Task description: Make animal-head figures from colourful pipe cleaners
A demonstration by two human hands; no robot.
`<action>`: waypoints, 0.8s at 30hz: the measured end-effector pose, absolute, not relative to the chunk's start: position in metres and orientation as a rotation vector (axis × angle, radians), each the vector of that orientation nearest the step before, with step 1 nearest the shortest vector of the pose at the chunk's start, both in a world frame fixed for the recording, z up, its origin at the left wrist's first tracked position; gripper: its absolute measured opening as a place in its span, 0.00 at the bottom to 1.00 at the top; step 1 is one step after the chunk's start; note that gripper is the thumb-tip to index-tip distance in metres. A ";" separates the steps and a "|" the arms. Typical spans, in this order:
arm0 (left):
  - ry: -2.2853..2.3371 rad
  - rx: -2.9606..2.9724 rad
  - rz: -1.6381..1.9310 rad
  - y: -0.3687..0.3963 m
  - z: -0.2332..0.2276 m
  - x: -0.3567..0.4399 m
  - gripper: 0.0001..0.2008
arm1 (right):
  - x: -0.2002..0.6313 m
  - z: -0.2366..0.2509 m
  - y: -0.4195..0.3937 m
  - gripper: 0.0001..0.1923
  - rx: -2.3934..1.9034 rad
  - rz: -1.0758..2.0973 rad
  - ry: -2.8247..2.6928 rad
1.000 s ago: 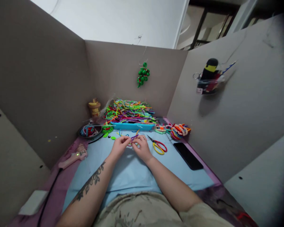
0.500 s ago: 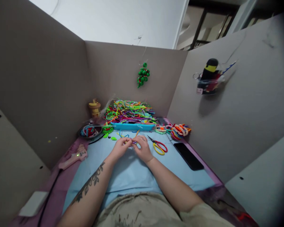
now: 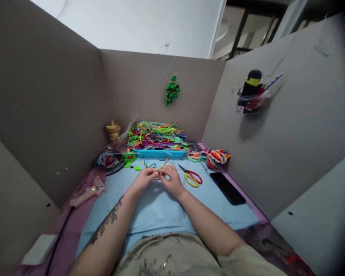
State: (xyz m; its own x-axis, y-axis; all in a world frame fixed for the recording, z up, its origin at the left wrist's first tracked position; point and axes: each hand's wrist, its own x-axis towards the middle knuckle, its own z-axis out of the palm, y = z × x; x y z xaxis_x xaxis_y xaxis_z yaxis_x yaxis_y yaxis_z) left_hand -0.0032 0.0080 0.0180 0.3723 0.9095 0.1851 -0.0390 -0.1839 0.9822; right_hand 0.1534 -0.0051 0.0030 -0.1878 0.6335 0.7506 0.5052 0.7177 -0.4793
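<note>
1. Since the earlier pictures the two hands have drawn a little closer together and slid slightly left and toward the tray; the purple strand that stuck up between them a second ago no longer shows, and the view itself has tipped a little.
2. The left hand and the right hand meet fingertip to fingertip over the blue mat, both pinched on a small pipe cleaner piece. It is too small to tell its colour or shape for certain.
3. Judged from this, the step in hand is twisting or bending the piece into form, somewhere in the middle of the shaping.
4. The next move seems to call for a fine, steady pinch from both hands, one anchoring while the other turns, with the piece kept just above the mat.
5. Both forearms reach forward from the body and converge, wrists low and close to the mat, fingers curled inward; the left forearm bears a tattoo.
6. Just beyond the hands lie loose orange and blue strands, then the blue tray heaped with coloured pipe cleaners.
7. Scissors lie just right of the right hand, a dark phone farther right, and a pink glue gun well off to the left.
</note>
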 end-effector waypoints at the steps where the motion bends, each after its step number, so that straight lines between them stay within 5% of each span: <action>1: 0.811 1.487 1.046 0.008 0.017 -0.003 0.12 | 0.153 0.004 -0.005 0.08 -0.887 0.146 -1.844; 24: 0.879 1.475 1.132 0.006 0.020 0.004 0.13 | 0.144 -0.005 -0.006 0.12 -0.963 0.478 -1.536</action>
State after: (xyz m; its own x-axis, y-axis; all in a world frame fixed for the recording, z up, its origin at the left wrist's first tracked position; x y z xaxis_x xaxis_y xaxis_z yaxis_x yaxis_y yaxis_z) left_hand 0.0036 0.0061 0.0197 0.2874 0.9365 0.2010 -0.0369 -0.1989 0.9793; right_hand 0.1441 -0.0057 -0.0053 0.0430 0.7901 0.6114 0.3036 0.5727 -0.7615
